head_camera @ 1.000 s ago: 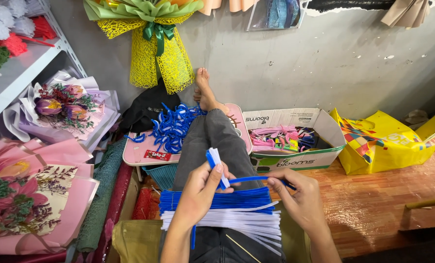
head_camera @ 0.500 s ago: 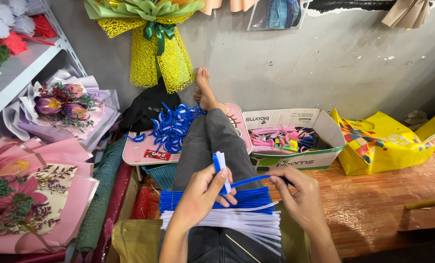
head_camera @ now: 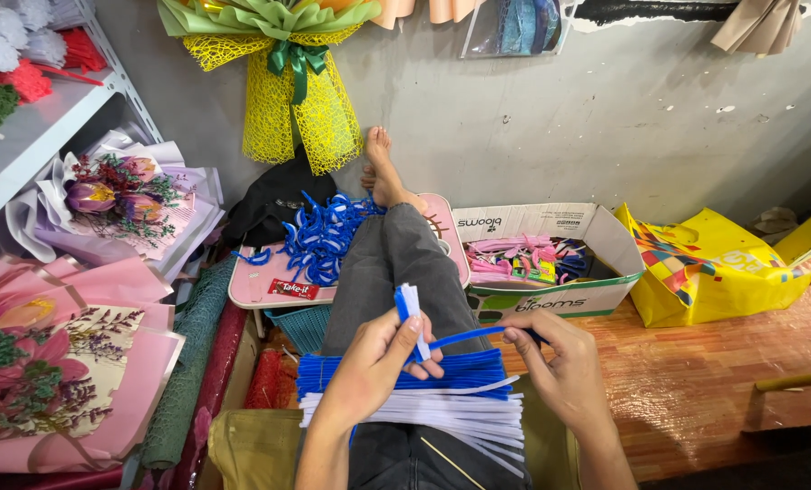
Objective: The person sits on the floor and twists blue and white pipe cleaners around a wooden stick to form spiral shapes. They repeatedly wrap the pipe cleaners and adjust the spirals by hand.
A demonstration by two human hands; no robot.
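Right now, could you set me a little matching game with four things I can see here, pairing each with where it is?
Things:
1. blue and white fuzzy stems
2. bent blue stem pieces
3. yellow mesh bouquet
4. pink and coloured bits

Places:
A. hanging on the grey wall
B. inside the cardboard box
C. across the person's lap
D. on the small pink table

Pairs: 1-C, 2-D, 3-A, 4-B

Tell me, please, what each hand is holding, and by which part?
Left hand pinches folded blue-and-white pipe cleaners at their lower part; right hand holds the blue strand's far end.
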